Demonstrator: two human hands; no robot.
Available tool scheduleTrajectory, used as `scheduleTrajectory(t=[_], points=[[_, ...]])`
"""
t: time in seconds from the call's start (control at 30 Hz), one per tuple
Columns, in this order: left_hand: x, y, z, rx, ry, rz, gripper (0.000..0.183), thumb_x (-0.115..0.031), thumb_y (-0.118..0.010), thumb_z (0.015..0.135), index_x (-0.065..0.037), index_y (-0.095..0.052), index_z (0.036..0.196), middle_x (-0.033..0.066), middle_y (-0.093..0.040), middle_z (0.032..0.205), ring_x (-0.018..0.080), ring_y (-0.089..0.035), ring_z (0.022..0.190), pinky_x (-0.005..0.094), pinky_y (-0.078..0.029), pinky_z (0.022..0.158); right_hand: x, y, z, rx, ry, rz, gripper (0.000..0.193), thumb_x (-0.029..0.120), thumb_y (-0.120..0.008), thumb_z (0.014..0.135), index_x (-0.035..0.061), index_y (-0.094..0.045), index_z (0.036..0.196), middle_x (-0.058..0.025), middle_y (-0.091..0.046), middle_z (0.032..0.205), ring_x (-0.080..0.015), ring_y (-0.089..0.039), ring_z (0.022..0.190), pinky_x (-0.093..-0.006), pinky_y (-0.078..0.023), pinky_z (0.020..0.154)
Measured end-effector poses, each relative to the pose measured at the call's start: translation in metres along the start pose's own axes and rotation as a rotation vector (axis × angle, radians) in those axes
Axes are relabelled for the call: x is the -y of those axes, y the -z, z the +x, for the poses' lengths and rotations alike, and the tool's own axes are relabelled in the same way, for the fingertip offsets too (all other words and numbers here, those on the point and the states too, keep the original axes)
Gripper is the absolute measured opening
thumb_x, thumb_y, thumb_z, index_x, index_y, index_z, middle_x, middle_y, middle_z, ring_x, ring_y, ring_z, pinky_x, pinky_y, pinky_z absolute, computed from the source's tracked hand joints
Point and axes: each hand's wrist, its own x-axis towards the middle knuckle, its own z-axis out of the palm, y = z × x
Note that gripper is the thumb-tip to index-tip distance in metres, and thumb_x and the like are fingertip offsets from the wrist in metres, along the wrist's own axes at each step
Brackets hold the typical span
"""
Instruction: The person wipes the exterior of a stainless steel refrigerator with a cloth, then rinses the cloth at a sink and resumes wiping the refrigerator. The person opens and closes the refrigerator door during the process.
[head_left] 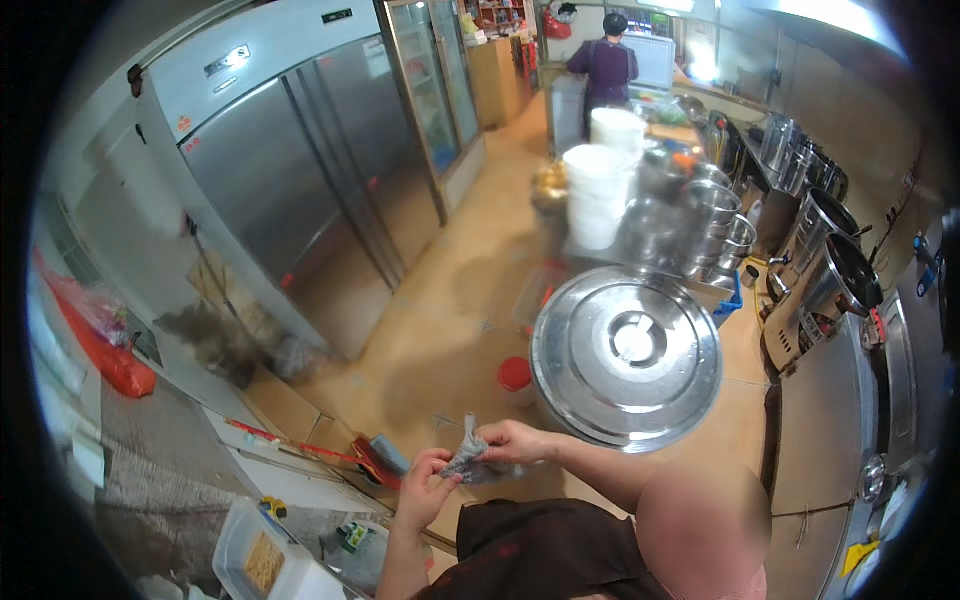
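In front of my body, both hands hold a crumpled, twisted grey-white piece (466, 452), either cloth or a thin bag; I cannot tell which. My left hand (428, 488) is closed on its lower left side. The fingers of my right hand (508, 441) pinch it from the right, and a narrow end sticks up between the two hands. Something thin and see-through hangs blurred below my right hand. To the right of my hands is a large round metal lid (626, 360) with a raised centre.
Tall steel refrigerators (300, 180) line the left. White buckets (596, 195) and metal pots (712, 205) stand on a counter ahead, with a person in purple (607, 72) beyond. A red-handled broom or dustpan (375, 460) and a clear plastic tub (250, 550) are at lower left.
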Motion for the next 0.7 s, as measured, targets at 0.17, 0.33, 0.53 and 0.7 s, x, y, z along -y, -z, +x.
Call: scheduleTrajectory(t=[0.17, 0.33, 0.53, 0.7], points=[[0.072, 0.056, 0.076, 0.166, 0.156, -0.034, 0.020, -0.011, -0.073, 0.078, -0.004, -0.057, 0.089, 0.0070, -0.061, 0.099, 0.0154, -0.057, 0.091, 0.0292, -0.044, 0.080, -0.035, 0.042, 0.069, -0.310, 0.112, 0.142, 0.016, 0.012, -0.055, 0.092, 0.0040, -0.058, 0.105, -0.0029, -0.059, 0.101, -0.0116, -0.054, 0.093, -0.0289, -0.043, 0.083], [0.134, 0.143, 0.165, 0.415, 0.327, -0.048, 0.029, -0.012, -0.070, 0.081, -0.002, -0.056, 0.103, 0.0057, -0.062, 0.093, 0.0131, -0.056, 0.089, 0.0277, -0.045, 0.079, -0.027, 0.099, 0.161, -0.622, 0.114, 0.406, 0.015, 0.015, -0.057, 0.091, 0.0042, -0.057, 0.101, 0.0017, -0.061, 0.086, -0.0057, -0.054, 0.082, -0.0256, -0.044, 0.072], [0.189, 0.284, 0.269, 0.611, 0.543, -0.231, 0.033, -0.022, -0.066, 0.085, 0.002, -0.056, 0.105, 0.0082, -0.062, 0.098, 0.0141, -0.058, 0.088, 0.0286, -0.047, 0.076, 0.007, 0.169, 0.265, -0.772, -0.004, -0.300, 0.018, 0.016, -0.068, 0.085, 0.0046, -0.055, 0.088, 0.0028, -0.058, 0.075, -0.0070, -0.053, 0.068, -0.0237, -0.044, 0.060], [0.232, 0.327, 0.363, 0.385, 0.183, -1.232, 0.066, -0.057, -0.052, 0.085, 0.001, -0.054, 0.116, 0.0129, -0.062, 0.107, 0.0249, -0.061, 0.096, 0.0385, -0.049, 0.085, -0.010, 0.236, 0.352, -0.780, 0.144, 0.537, 0.016, 0.015, -0.061, 0.090, 0.0022, -0.054, 0.096, -0.0001, -0.061, 0.090, -0.0086, -0.056, 0.081, -0.0237, -0.046, 0.072]])
